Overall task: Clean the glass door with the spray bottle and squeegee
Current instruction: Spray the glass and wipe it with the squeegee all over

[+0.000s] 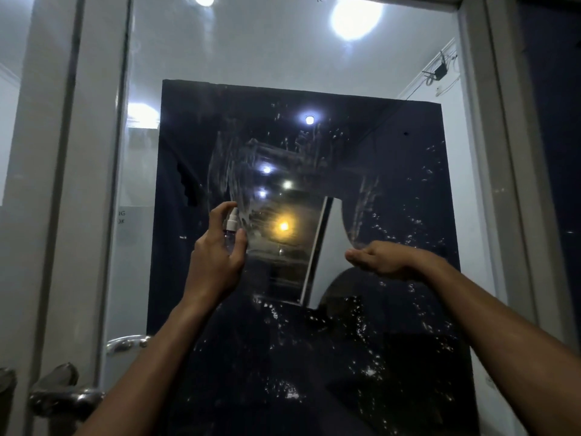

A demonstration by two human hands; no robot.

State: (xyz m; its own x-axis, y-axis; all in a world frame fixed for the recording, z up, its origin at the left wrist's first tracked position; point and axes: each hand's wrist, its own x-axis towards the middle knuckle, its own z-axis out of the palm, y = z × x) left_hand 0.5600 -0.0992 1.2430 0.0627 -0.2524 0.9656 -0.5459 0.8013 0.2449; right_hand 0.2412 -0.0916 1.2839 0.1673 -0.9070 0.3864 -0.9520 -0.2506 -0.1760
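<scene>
The glass door (283, 51) fills the view, with a dark panel behind its middle and wet droplets and smeared streaks across it. My left hand (217, 256) grips a small clear spray bottle (232, 226) with a white nozzle, raised close to the glass, index finger curled over the top of the nozzle. My right hand (382, 258) is held out flat to the right of it, palm down, fingers straight and pointing left, holding nothing. No squeegee shows in the view.
The white door frame (490, 184) runs down the right side and another frame post (56, 184) stands at the left. Metal door handles (125, 343) stick out at lower left. Ceiling lights reflect in the glass.
</scene>
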